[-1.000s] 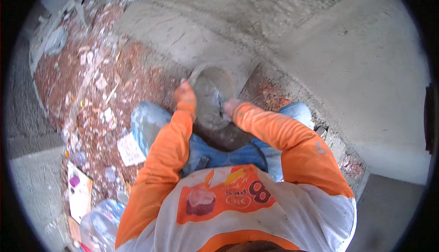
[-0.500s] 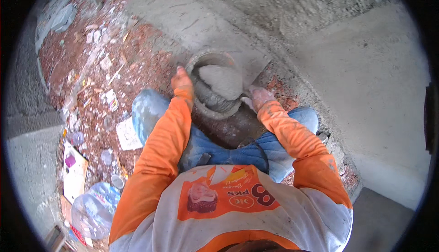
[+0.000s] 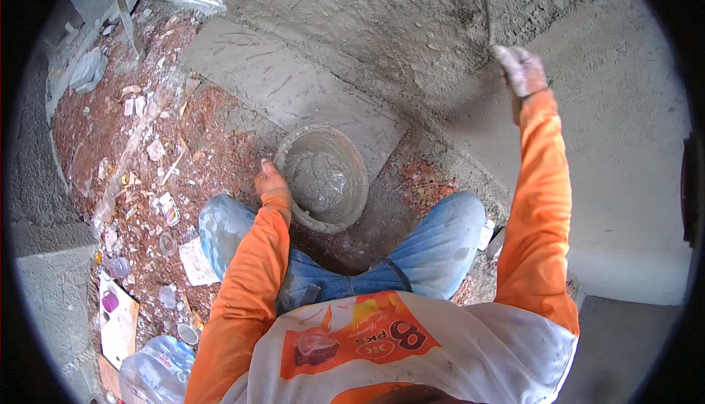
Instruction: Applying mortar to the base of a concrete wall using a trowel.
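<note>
My left hand (image 3: 272,182) is closed on the left rim of a round, mortar-caked bucket (image 3: 360,184). Wet grey mortar (image 3: 312,180) lies inside it. Away to the upper right, my right hand (image 3: 521,74) is closed round the handle of a trowel (image 3: 487,8). The trowel shows nearly edge-on as a thin grey strip, held against or just in front of the rough, freshly coated wall (image 3: 411,30). Whether its blade touches the wall, I cannot tell.
A flat grey board (image 3: 272,81) lies beyond the bucket, along the wall's foot. Red rubble and litter (image 3: 147,154) cover the ground on the left, with a large clear plastic bottle (image 3: 154,371) at lower left. Smoother grey wall (image 3: 617,147) stands on the right.
My right hand has lifted the trowel out of the bucket and swung it up and right to the wall. The bucket now stands more upright, with my left hand still on its rim.
</note>
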Demonstrator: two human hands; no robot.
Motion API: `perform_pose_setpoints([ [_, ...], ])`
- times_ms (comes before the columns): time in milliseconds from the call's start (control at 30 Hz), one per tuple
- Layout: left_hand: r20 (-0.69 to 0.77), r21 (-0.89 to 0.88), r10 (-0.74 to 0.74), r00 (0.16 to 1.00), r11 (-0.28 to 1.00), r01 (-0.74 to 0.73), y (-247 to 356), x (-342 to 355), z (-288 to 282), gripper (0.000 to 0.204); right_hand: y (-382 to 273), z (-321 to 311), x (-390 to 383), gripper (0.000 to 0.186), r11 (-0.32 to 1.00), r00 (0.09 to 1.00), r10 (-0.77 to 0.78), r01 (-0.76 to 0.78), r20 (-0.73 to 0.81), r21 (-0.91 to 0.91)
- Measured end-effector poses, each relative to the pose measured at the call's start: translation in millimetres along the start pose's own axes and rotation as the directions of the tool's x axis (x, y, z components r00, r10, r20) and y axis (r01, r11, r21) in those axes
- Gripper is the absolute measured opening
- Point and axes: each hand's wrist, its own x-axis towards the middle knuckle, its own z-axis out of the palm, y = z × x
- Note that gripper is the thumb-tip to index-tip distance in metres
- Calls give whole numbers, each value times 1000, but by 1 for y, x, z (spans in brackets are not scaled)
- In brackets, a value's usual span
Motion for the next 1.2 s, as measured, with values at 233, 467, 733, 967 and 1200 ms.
perform_pose_setpoints([
  [233,21,-87,27,999,996,-25,3,-1,6,52,72,95,-68,21,728,699,168,387,695,-566],
  [467,74,32,146,987,988,-148,7,-20,10,54,145,247,-191,26,518,523,269,629,808,-580],
  [733,-13,-102,153,988,983,-154,-12,2,15,53,213,224,-202,24,982,476,-57,185,878,-37],
  [967,103,-42,-91,990,994,96,-5,17,1,60,136,191,-182,33,638,695,160,469,701,-610],
  [1200,-80,-260,-28,996,966,6,-8,10,10,55,37,129,-131,30,866,497,-50,453,866,-210],
])
